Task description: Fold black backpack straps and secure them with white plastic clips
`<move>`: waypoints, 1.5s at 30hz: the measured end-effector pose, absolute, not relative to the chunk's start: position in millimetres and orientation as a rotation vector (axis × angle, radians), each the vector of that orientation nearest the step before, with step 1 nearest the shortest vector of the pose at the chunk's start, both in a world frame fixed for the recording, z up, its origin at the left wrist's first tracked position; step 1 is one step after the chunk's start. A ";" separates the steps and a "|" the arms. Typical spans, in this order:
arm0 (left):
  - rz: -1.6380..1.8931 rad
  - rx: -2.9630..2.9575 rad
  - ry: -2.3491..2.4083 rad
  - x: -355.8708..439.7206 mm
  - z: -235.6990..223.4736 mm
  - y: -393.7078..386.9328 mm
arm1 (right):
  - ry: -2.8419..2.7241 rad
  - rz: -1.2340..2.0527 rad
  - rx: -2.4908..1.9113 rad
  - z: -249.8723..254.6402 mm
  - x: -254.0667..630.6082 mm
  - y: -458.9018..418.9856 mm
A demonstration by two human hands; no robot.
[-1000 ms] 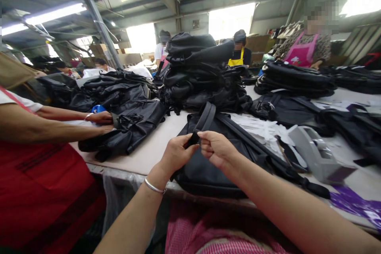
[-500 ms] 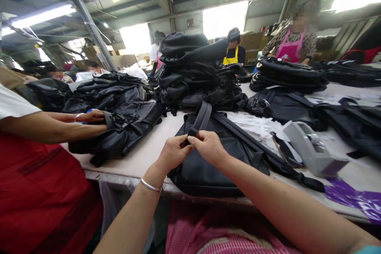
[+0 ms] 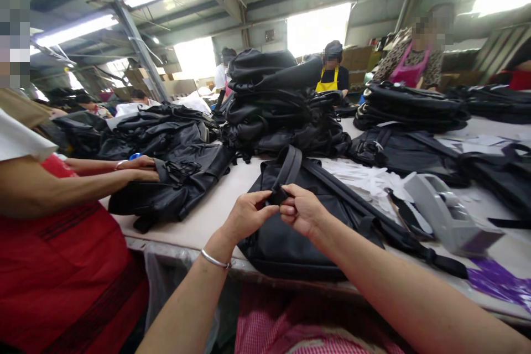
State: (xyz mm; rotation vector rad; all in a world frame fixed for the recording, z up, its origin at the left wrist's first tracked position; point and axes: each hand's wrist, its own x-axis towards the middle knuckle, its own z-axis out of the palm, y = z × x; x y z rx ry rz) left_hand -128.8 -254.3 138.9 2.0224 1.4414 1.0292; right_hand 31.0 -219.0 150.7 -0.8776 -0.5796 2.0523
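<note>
A black bag [image 3: 290, 235] lies flat on the table in front of me, its wide strap [image 3: 289, 167] running up from my fingers. My left hand [image 3: 244, 215], with a silver bangle at the wrist, pinches the lower end of that strap. My right hand [image 3: 302, 210] pinches the same strap end from the other side, fingertips almost meeting those of the left. Both hands are closed on it, just above the bag's upper part.
A person in a red apron at left presses both hands [image 3: 143, 168] on another black bag [image 3: 182, 182]. Tall piles of black bags [image 3: 277, 99] stand behind. A grey tape dispenser [image 3: 450, 215] sits at right beside white paper scraps [image 3: 365, 177]. Other workers stand at the far side.
My hands have stayed on the strap end, with the fingers shifting slightly as they work it. The neighbour's hands moved a little on their bag.
</note>
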 end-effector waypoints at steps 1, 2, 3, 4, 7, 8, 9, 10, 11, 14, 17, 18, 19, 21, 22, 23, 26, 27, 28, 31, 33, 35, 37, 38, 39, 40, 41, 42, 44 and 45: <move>1.058 1.998 1.441 -129.7 136.4 -254.7 | -0.571 2.077 -0.859 149.1 32.2 -218.4; 1.080 1.971 1.431 -130.7 133.8 -255.2 | -0.568 2.098 -0.840 147.2 33.2 -218.1; 1.093 1.946 1.414 -131.6 131.2 -255.8 | -0.568 2.117 -0.823 145.2 33.9 -218.1; 1.095 1.926 1.393 -132.4 128.8 -256.4 | -0.567 2.134 -0.806 143.4 34.3 -218.4; 1.099 1.875 1.322 -133.0 122.6 -258.8 | -0.587 2.156 -0.818 141.2 33.5 -220.2; 1.113 1.854 1.290 -132.7 120.7 -259.6 | -0.601 2.155 -0.840 141.9 32.9 -220.5; 1.127 1.833 1.255 -132.4 118.9 -260.4 | -0.617 2.149 -0.867 143.3 32.4 -220.4; 1.135 1.808 1.217 -132.1 117.1 -261.1 | -0.632 2.136 -0.894 145.1 32.3 -219.8; 1.137 1.776 1.177 -132.0 115.4 -261.7 | -0.642 2.117 -0.917 147.0 32.8 -218.7; 1.141 1.623 1.104 -133.5 110.6 -263.6 | -0.695 2.085 -0.881 149.2 39.4 -213.2; 1.202 1.456 1.149 -136.5 107.7 -265.7 | -0.860 2.036 -0.853 142.1 50.3 -208.4; 1.222 1.408 1.154 -136.9 107.1 -266.4 | -0.901 2.005 -0.910 138.0 53.2 -207.6; 1.233 1.368 1.142 -136.7 106.7 -267.1 | -0.922 1.984 -0.989 133.7 54.9 -207.4; 1.231 1.325 1.087 -134.3 105.8 -267.8 | -0.931 2.029 -1.076 125.6 54.1 -208.6; 1.224 1.324 1.061 -132.4 105.4 -267.9 | -0.929 2.092 -1.057 122.4 51.4 -209.7; 1.213 1.336 1.045 -130.5 105.2 -268.0 | -0.927 2.151 -1.013 119.9 47.5 -210.9; 1.143 1.434 1.030 -127.4 107.9 -268.9 | -0.921 2.103 -0.942 115.6 32.7 -214.0; 1.107 1.492 1.036 -127.7 109.9 -269.8 | -0.933 2.032 -0.942 114.9 28.5 -214.7; 1.069 1.561 1.053 -128.6 112.4 -271.1 | -0.957 1.961 -0.935 114.4 25.3 -215.1; 0.969 1.746 1.151 -131.9 118.6 -275.6 | -1.025 1.831 -0.899 115.6 24.2 -212.6; 0.942 1.784 1.220 -132.6 119.1 -278.1 | -1.011 1.788 -0.930 119.2 29.5 -205.0; 0.945 1.786 1.252 -131.7 116.9 -279.5 | -0.971 1.738 -0.975 124.4 37.1 -192.5; 0.957 1.792 1.265 -130.6 114.8 -279.7 | -0.937 1.685 -0.992 129.5 44.0 -178.9; 0.956 1.795 1.268 -130.7 114.6 -279.4 | -0.927 1.663 -0.990 131.5 46.5 -173.2; 0.950 1.795 1.267 -131.4 115.3 -278.9 | -0.923 1.649 -0.983 133.2 48.3 -169.0; 0.941 1.795 1.263 -133.0 116.7 -278.3 | -0.922 1.641 -0.971 134.6 49.7 -166.3; 0.929 1.796 1.254 -135.4 118.5 -277.6 | -0.923 1.639 -0.955 135.8 50.8 -165.0; 0.920 1.789 1.238 -138.6 120.4 -277.0 | -0.924 1.640 -0.937 137.0 52.0 -164.8; 0.927 1.729 1.185 -146.2 122.4 -275.9 | -0.916 1.643 -0.906 139.5 56.0 -165.2; 0.929 1.692 1.162 -150.1 121.8 -275.5 | -0.904 1.639 -0.898 140.7 58.9 -164.9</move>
